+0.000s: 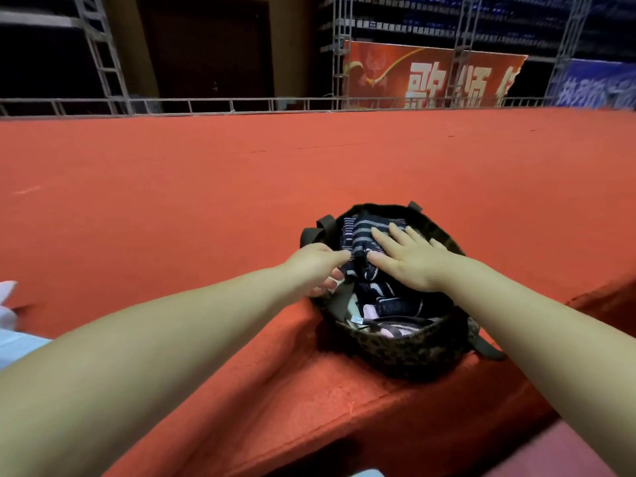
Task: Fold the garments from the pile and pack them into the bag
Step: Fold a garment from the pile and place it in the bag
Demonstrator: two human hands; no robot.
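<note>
Packing step: the striped garment [361,241] sits inside the leopard bag [406,352] on the red surface [206,201]. The right hand [409,256] presses it flat, fingers straight — the left hand [316,266] pinches its edge. Next, I think, tuck it deeper.

Support surface: a raised platform [309,160] covered in red-orange carpet. It extends wide and far to a metal truss rail [206,105] along its back edge. The near edge drops in a carpeted step. One bag [406,352], leopard-patterned with dark handles, sits open on the carpet just beside the near edge. A pale cloth [10,304] lies at the left border.
</note>
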